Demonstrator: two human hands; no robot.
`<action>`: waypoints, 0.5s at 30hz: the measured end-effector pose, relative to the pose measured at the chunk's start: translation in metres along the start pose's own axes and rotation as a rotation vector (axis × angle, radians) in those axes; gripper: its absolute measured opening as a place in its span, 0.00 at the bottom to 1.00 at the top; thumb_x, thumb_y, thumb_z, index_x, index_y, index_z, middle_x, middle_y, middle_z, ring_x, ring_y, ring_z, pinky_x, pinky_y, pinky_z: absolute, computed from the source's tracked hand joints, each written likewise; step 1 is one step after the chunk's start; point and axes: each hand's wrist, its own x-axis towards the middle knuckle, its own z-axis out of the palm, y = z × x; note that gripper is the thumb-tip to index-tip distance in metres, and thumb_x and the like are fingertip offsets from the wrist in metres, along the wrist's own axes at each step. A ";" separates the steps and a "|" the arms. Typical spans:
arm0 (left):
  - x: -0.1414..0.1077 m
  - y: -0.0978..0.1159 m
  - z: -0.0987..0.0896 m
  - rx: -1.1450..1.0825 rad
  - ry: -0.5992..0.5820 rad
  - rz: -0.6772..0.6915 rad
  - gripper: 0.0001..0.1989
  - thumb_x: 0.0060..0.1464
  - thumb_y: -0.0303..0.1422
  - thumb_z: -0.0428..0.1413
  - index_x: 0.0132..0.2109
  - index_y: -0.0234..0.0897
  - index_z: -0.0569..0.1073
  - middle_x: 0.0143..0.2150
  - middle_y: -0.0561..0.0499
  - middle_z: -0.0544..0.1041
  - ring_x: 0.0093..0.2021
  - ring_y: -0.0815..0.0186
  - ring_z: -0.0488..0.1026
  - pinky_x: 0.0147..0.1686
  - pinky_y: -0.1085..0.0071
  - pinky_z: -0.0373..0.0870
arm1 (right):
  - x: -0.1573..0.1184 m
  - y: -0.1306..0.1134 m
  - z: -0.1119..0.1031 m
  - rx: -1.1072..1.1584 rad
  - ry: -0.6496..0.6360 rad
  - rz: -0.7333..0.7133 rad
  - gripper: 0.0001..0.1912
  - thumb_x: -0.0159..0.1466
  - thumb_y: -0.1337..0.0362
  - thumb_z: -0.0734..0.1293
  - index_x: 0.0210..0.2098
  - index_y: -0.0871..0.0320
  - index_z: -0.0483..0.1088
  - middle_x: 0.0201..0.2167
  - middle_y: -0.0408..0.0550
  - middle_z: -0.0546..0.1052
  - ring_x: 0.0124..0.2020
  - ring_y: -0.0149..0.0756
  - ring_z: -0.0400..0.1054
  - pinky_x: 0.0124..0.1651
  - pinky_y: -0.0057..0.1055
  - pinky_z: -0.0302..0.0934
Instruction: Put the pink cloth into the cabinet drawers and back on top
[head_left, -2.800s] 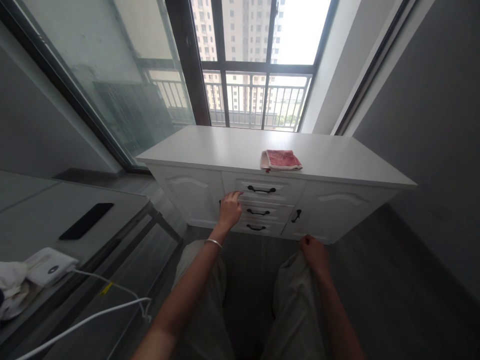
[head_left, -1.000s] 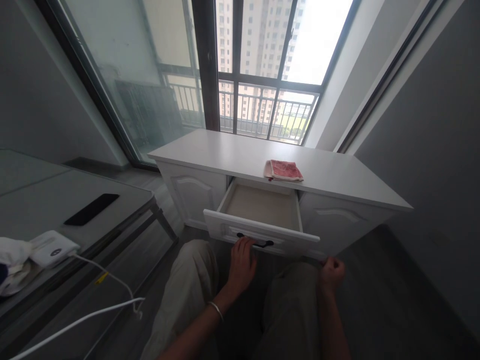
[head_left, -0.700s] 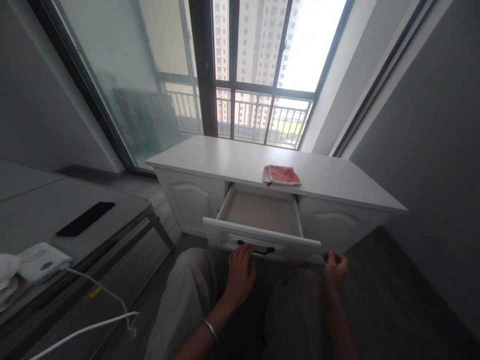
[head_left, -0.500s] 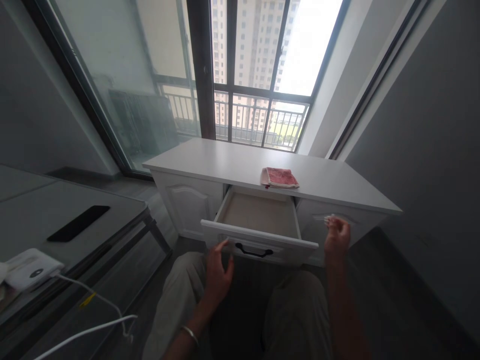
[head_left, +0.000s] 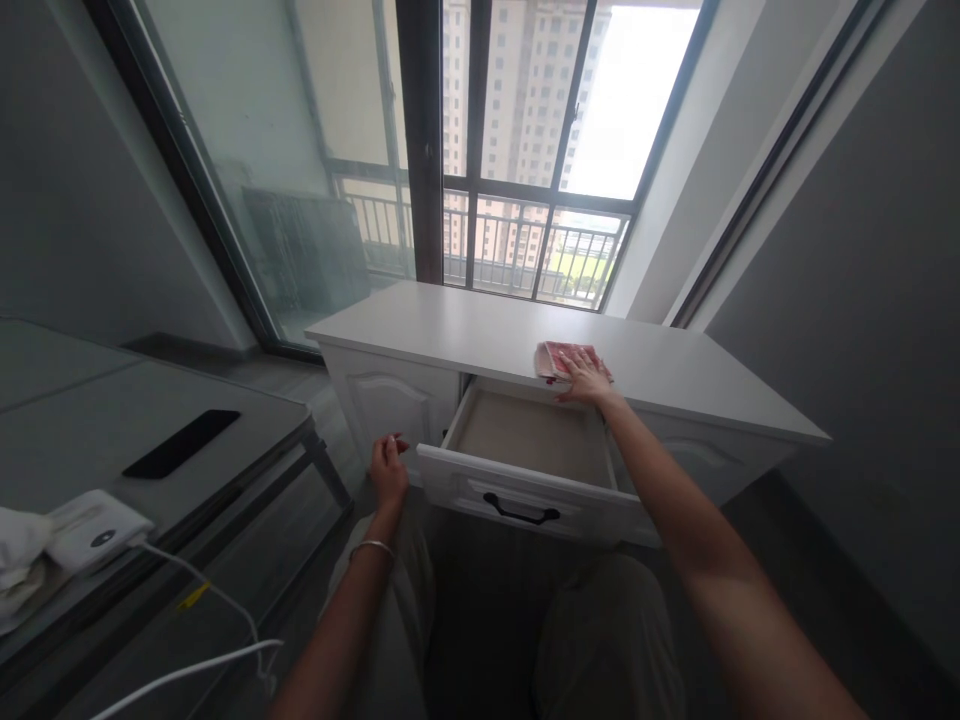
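the right hand [head_left: 587,382] lies palm down with its fingers spread over a folded red cloth [head_left: 550,361], pressing on it rather than gripping it. the cloth sits at the front edge of the white cabinet top [head_left: 450,335], a little right of that edge's middle. the left hand [head_left: 388,470], a bracelet [head_left: 373,546] at its wrist, is in the air just beside the left front corner of the drawer [head_left: 525,440]; its fingers are curled, and i cannot tell whether they are fully closed. the drawer stands pulled out below the cabinet top's front edge, its pale floor showing and its black handle [head_left: 521,512] facing the knees. further left, a black slab [head_left: 182,443] lies near the right corner of a grey table [head_left: 259,385], and a white device [head_left: 97,527] with a cable [head_left: 210,661] sits at the table's near edge.
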 end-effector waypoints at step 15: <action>-0.003 -0.001 0.002 0.120 -0.026 -0.189 0.15 0.56 0.41 0.46 0.32 0.40 0.74 0.28 0.49 0.76 0.32 0.60 0.74 0.36 0.65 0.68 | -0.034 -0.007 0.016 0.135 0.304 -0.080 0.29 0.73 0.64 0.61 0.72 0.48 0.64 0.74 0.47 0.61 0.75 0.43 0.53 0.76 0.48 0.46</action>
